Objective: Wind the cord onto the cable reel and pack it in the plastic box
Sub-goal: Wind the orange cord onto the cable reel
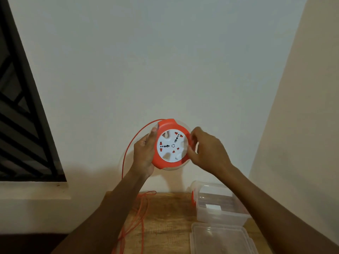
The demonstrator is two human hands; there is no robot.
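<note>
Lid (220, 239) below hand-held cable reel (172, 144)

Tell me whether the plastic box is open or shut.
Open: the plastic box stands lidless on the table, with its clear lid lying flat beside it.

counter (165, 217): wood | on it: loose orange cord (141, 213) left; open clear plastic box (218, 208) right; lid (220, 239) just beside, nearer
</note>
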